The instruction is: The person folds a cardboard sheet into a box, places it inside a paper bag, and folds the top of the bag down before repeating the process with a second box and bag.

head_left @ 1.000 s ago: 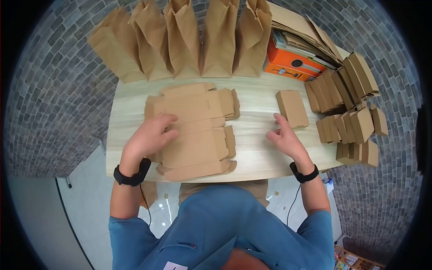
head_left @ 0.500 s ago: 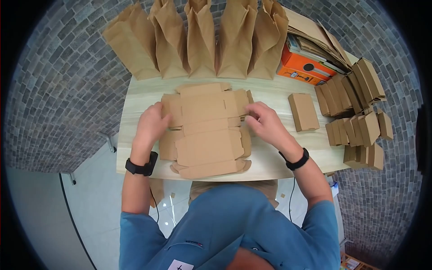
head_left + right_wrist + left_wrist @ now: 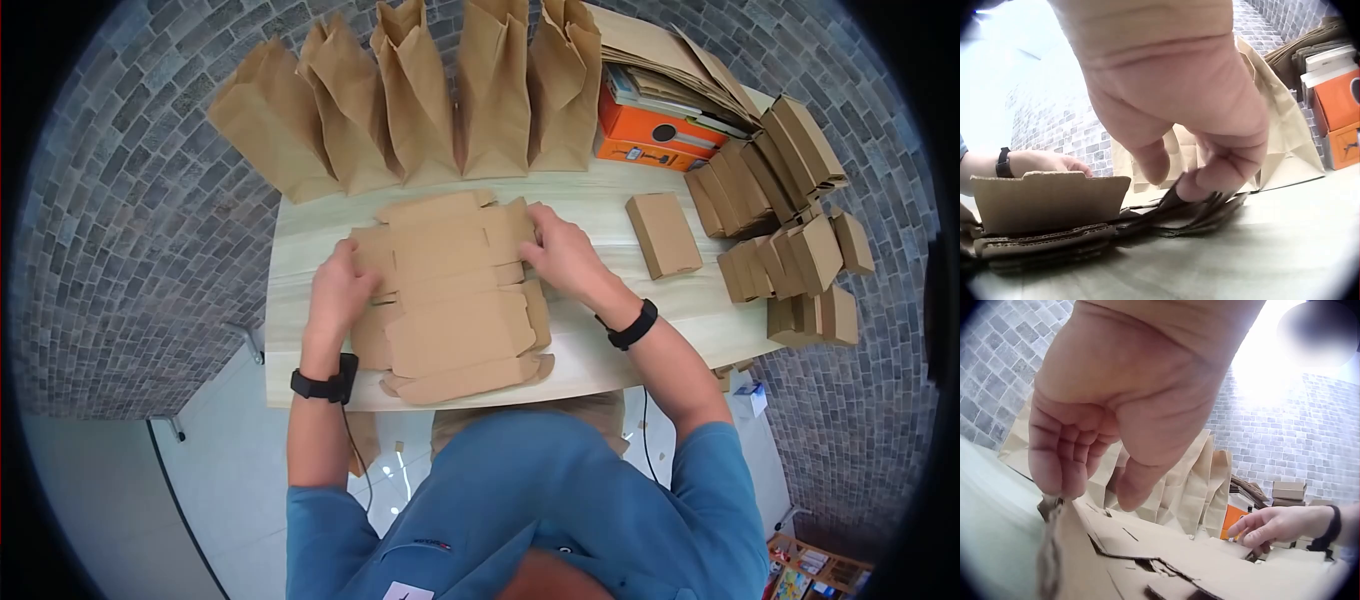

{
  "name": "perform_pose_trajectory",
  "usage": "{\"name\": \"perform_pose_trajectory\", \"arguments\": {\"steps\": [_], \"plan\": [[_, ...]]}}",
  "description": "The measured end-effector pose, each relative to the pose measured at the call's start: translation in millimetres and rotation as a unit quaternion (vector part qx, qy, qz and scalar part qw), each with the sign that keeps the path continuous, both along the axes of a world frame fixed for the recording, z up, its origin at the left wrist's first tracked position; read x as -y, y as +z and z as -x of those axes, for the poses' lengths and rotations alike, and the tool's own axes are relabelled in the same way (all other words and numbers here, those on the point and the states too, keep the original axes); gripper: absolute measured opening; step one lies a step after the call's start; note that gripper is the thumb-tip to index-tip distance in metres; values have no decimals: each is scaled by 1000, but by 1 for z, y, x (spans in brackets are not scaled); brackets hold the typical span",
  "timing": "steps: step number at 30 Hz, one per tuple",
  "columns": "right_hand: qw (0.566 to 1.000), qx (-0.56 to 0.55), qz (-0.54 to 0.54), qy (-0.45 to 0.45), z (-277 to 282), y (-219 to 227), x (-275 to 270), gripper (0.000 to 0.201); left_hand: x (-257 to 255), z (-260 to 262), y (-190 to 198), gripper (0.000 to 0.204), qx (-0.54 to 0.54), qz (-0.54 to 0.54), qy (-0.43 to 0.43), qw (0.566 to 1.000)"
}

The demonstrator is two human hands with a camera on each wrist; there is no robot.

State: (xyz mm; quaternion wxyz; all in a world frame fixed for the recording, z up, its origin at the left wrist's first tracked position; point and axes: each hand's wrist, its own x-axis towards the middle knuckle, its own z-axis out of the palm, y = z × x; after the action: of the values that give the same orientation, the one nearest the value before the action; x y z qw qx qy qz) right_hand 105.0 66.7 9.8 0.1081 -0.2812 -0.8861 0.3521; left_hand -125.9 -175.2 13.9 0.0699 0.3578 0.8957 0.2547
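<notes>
A small stack of flat, unfolded cardboard boxes lies on the table before me, with slots and side flaps. My left hand is at the left edge of the upper panel. In the left wrist view its fingers curl down at the cardboard's edge, and the thumb is over the top face. On the opposite side, my right hand grips the upper right flap. The right wrist view shows curled fingertips at layered flap edges, with the thumb above them.
Several brown paper bags stand along the back. An orange box with books and cardboard on it is at the back right. One folded carton lies right of my right hand; several more small cartons line the right edge.
Both hands have come to the side edges of the flat cardboard; the right moved leftward from open table beside the folded carton. The left shifted from the panel to its left edge.
</notes>
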Motion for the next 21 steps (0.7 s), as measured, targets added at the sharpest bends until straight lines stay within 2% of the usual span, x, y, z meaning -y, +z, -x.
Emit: {"name": "perform_pose_trajectory", "arguments": {"steps": [2, 3, 5, 6, 9, 11, 14, 17, 21], "plan": [[999, -37, 19, -16, 0, -5, 0, 48, 0, -2, -2, 53, 61, 4, 5, 998], [997, -68, 33, -33, 0, -7, -1, 46, 1, 1, -7, 53, 58, 6, 7, 998], [991, -103, 73, -36, -1, -9, -1, 43, 3, 4, -13, 56, -140, -57, -39, 988], [984, -133, 111, -41, -2, -11, -2, 40, 4, 6, -15, 56, -141, -56, -37, 988], [981, -128, 136, -52, -3, -24, -7, 38, 4, 10, -14, 53, -116, -58, -29, 991], [986, -107, 114, -54, -7, -21, -6, 38, 3, 14, -16, 48, -50, 5, -69, 996], [991, -81, 92, -57, -10, -24, -6, 39, 2, 0, -11, 46, -96, 37, -60, 993], [992, -76, 84, -50, -14, -32, -10, 40, -1, -9, -4, 49, -64, 88, -52, 993], [994, -72, 72, -49, -17, -39, -13, 42, 1, -4, -9, 50, 8, 58, -49, 997]]}}
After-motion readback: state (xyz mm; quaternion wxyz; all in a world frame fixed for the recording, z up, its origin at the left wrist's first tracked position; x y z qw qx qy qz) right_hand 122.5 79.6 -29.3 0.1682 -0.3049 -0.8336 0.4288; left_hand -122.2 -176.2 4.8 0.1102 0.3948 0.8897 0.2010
